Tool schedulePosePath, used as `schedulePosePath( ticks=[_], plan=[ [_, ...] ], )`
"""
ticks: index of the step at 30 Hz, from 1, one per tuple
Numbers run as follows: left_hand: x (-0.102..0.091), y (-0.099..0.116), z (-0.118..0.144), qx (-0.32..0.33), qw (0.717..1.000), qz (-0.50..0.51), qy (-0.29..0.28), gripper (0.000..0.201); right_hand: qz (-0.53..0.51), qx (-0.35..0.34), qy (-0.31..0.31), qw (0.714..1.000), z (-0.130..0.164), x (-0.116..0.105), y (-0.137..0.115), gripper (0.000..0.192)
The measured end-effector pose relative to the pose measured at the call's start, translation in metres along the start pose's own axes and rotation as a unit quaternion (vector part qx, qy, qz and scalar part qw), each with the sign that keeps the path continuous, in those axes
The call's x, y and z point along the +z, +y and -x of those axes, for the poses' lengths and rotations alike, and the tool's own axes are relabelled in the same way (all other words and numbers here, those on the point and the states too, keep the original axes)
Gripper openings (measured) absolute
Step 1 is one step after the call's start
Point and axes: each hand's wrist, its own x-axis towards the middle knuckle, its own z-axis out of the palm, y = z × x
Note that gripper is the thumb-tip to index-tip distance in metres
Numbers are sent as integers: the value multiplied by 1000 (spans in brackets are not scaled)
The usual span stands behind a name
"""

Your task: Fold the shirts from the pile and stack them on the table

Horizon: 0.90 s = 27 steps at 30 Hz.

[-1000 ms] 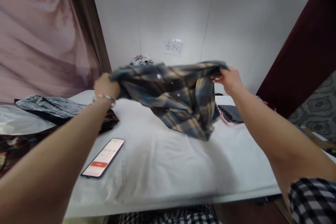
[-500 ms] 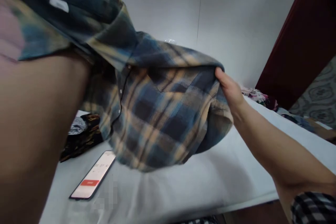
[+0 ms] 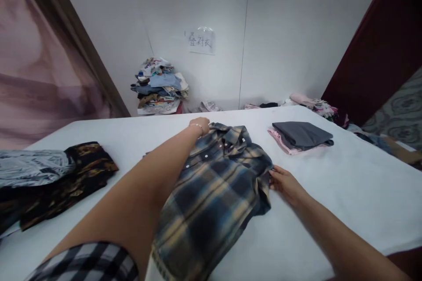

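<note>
The plaid shirt point(image 3: 211, 202) lies on the white table point(image 3: 365, 180), not folded yet. The right hand point(image 3: 287, 183) pinches its right edge; the left hand point(image 3: 200, 124) holds its far edge. Folded clothes point(image 3: 301, 135) sit right of it, a messy pile point(image 3: 161, 85) behind it.

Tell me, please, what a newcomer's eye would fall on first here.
Probably the plaid shirt on the table, with the left hand at its far edge and the right hand at its right edge. Next might come the clothes heap by the wall, below and left of the sign.
</note>
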Motion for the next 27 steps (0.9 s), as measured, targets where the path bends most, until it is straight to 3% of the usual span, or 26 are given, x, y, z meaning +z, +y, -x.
schedulePosePath(
  ticks=[3, 7, 11, 16, 22, 27],
  plan=[
    [19, -9, 35, -8, 1000, 19, -6, 30, 20, -41, -9, 999, 3, -2, 8, 60],
    [48, -29, 117, 0, 999, 52, 5, 35, 90, -99, 10, 991, 4, 8, 8, 100],
    [79, -35, 203, 30, 990, 135, 41, 35, 152, -132, 17, 979, 6, 10, 8, 103],
    [110, -15, 285, 28, 987, 142, 76, 50, 232, -153, 36, 960, 9, 11, 8, 97],
    [114, 22, 322, 10, 994, 109, 15, 71, 259, -190, 55, 945, 1, 12, 16, 83],
    [107, 42, 331, -4, 994, 111, 12, 69, 112, -162, 54, 979, -2, 5, 17, 82]
  ],
)
